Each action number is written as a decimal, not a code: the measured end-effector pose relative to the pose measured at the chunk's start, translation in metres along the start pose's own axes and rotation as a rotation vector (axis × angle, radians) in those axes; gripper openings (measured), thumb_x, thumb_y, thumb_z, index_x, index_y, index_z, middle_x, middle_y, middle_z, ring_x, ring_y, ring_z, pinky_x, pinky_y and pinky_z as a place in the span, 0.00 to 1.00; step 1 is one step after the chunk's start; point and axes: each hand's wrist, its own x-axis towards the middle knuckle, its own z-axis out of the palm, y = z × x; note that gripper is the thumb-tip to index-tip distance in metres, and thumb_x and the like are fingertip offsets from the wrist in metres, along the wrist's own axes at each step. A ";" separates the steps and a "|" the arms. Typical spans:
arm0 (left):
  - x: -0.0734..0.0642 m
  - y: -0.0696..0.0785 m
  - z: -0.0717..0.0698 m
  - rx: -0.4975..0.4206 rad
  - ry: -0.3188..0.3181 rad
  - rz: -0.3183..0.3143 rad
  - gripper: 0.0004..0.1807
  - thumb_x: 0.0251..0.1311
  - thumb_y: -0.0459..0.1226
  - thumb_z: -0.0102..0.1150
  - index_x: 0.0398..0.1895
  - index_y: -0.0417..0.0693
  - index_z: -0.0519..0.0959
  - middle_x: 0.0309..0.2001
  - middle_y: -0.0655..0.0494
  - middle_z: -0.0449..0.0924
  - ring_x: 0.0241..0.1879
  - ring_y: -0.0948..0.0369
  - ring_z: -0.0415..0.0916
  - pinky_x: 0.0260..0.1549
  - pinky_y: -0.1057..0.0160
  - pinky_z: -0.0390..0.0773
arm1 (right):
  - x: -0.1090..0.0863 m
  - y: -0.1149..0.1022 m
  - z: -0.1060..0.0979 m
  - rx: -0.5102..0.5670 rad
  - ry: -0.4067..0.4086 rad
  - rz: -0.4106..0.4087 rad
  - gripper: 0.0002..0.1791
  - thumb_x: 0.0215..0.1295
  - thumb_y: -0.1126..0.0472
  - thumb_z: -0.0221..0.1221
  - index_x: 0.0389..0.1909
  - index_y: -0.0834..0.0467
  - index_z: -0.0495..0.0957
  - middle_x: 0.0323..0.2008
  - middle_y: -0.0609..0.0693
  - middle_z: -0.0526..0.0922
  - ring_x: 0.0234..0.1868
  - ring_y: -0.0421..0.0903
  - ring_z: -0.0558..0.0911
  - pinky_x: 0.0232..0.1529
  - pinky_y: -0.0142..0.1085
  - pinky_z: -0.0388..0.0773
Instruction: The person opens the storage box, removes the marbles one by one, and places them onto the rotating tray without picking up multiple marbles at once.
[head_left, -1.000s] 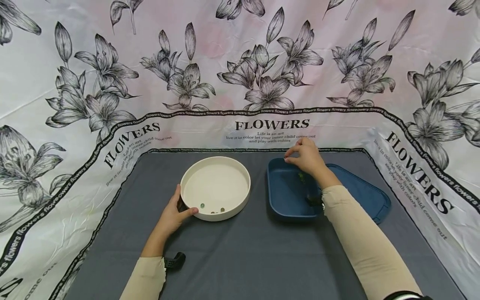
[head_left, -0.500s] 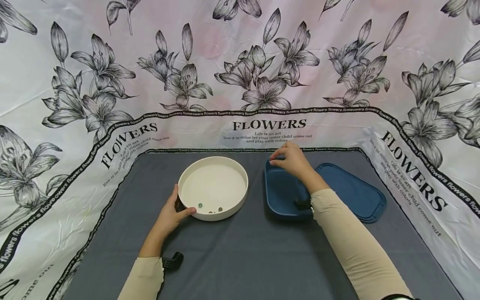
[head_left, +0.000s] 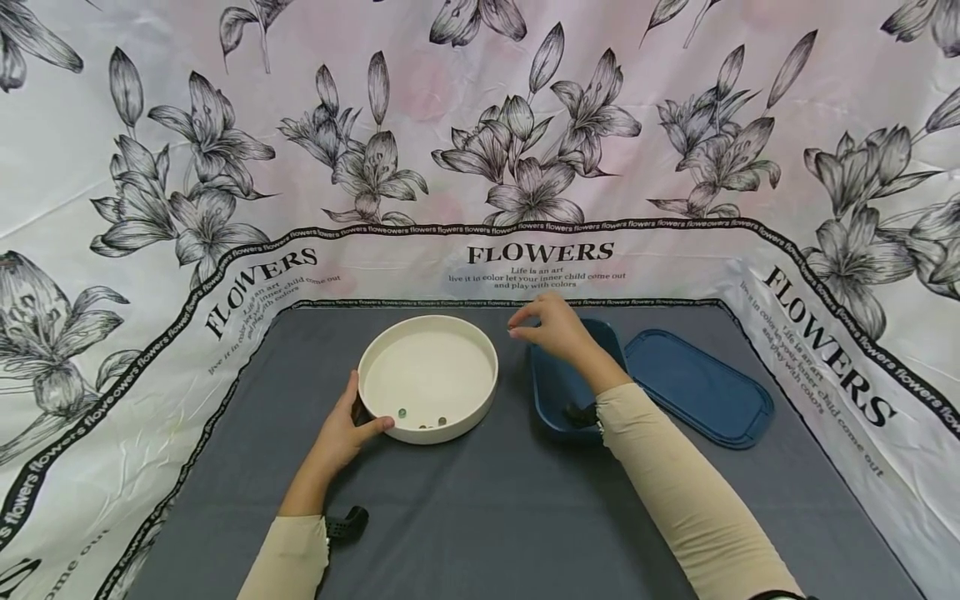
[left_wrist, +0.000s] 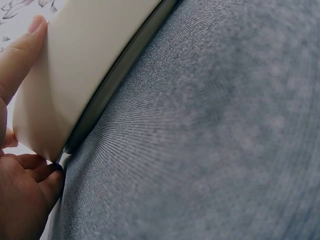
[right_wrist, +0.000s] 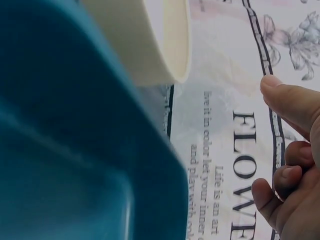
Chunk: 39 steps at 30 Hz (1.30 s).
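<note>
My left hand (head_left: 341, 433) grips a round cream dish (head_left: 427, 367) at its left front side. The thumb lies at the rim and the fingers go round the outer wall; in the left wrist view they reach the lower edge of the dish (left_wrist: 75, 70). Several small marble-like pieces (head_left: 402, 413), one green and others brownish, lie inside near the front. My right hand (head_left: 555, 329) is above the gap between the dish and a blue rectangular box (head_left: 551, 400). Its thumb and index fingertips pinch together, hiding the tiny item between them. The other fingers (right_wrist: 270, 200) are curled.
A flat blue lid (head_left: 697, 387) lies to the right of the box, partly behind the right forearm. Everything stands on a grey cloth (head_left: 465, 517) with a printed flower border. The right forearm (head_left: 675, 483) crosses over the box.
My right hand has moved left, from above the box's far end towards the cream dish, with its fingertips still pinched. The left hand keeps its hold on the dish.
</note>
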 end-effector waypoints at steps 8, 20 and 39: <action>0.008 -0.021 -0.001 0.012 0.016 0.000 0.66 0.60 0.43 0.74 0.82 0.41 0.31 0.83 0.40 0.28 0.81 0.43 0.40 0.76 0.43 0.53 | 0.014 -0.020 0.018 0.018 -0.028 -0.031 0.08 0.66 0.52 0.70 0.43 0.49 0.90 0.42 0.54 0.77 0.41 0.52 0.70 0.42 0.48 0.71; 0.008 -0.032 0.002 0.010 0.030 -0.015 0.65 0.59 0.40 0.75 0.82 0.39 0.31 0.82 0.39 0.29 0.81 0.41 0.40 0.75 0.41 0.53 | 0.036 -0.047 0.040 -0.007 -0.135 -0.094 0.08 0.67 0.53 0.69 0.45 0.48 0.90 0.50 0.52 0.80 0.58 0.54 0.76 0.58 0.52 0.75; 0.018 -0.048 0.001 0.044 0.049 0.012 0.69 0.56 0.49 0.77 0.83 0.43 0.33 0.83 0.44 0.33 0.81 0.45 0.44 0.75 0.43 0.55 | 0.082 -0.069 0.083 -0.067 -0.296 -0.118 0.07 0.66 0.53 0.70 0.42 0.48 0.90 0.56 0.47 0.83 0.69 0.51 0.72 0.71 0.49 0.68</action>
